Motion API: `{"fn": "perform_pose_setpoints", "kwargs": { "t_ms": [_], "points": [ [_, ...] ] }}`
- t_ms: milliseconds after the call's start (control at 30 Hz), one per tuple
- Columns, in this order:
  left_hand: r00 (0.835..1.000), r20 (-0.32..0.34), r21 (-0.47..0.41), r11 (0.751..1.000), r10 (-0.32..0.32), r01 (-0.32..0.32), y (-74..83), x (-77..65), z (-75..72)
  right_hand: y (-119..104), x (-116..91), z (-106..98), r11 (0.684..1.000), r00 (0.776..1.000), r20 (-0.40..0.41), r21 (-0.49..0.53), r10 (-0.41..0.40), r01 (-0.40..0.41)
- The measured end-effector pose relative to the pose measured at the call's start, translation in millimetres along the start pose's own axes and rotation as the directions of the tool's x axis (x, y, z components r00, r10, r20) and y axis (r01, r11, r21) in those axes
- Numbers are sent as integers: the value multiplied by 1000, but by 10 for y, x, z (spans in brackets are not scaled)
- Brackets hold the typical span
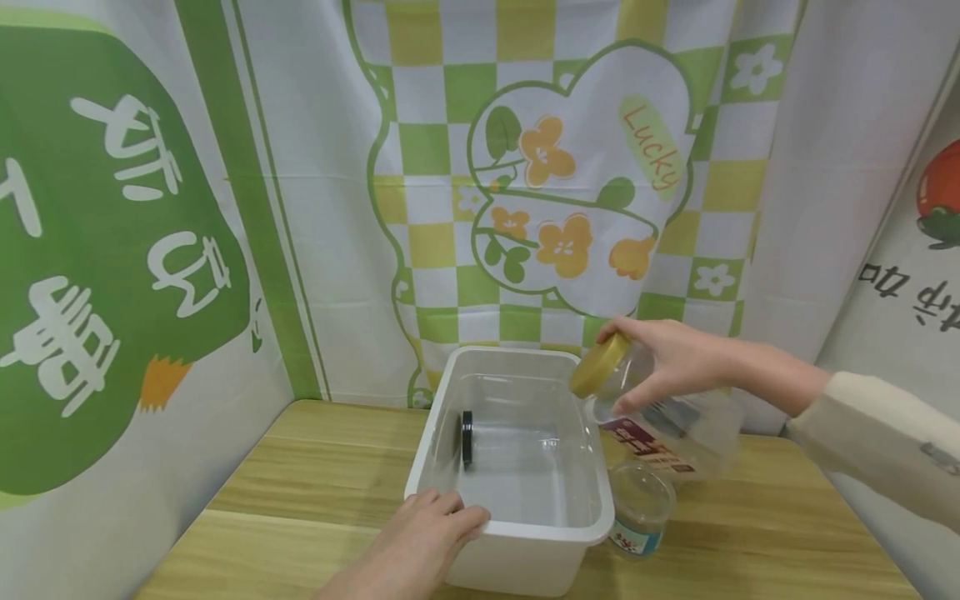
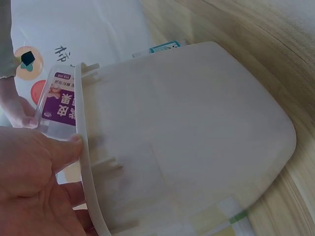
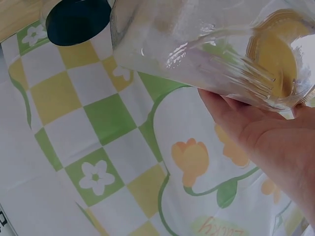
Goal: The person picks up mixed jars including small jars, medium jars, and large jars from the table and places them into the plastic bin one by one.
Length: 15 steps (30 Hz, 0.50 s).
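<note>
My right hand (image 1: 671,362) grips a large clear plastic jar (image 1: 701,433) near its gold lid (image 1: 600,365). The jar is tilted, its lid end above the right rim of a white plastic bin (image 1: 517,527) and its base out to the right. A purple label (image 2: 59,101) shows on its side in the left wrist view. My left hand (image 1: 420,533) holds the bin's near rim, thumb and fingers on either side of it. Inside the bin, a black lid (image 1: 467,439) stands against the left wall; whether a jar is attached is hard to tell.
A smaller clear jar (image 1: 641,512) with a blue label stands on the wooden table (image 1: 315,483), close against the bin's right side. A dark round lid (image 3: 78,22) shows beside the large jar in the right wrist view. Printed curtains (image 1: 322,208) hang behind the table.
</note>
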<state>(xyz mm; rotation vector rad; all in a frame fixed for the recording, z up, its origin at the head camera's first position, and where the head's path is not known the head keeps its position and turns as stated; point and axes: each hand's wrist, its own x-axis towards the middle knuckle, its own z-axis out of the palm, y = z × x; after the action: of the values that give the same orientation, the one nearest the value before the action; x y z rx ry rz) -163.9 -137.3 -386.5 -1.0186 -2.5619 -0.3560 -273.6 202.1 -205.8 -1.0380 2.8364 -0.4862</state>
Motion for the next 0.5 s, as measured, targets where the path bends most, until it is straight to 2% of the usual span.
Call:
{"fn": "perform_pose_setpoints", "kwargs": {
  "t_ms": [500],
  "points": [
    [999,-39,-1,1000,19,-19,-11,-10,20,-166,165,-6,1000,999,37,-17,3,-2]
  ]
}}
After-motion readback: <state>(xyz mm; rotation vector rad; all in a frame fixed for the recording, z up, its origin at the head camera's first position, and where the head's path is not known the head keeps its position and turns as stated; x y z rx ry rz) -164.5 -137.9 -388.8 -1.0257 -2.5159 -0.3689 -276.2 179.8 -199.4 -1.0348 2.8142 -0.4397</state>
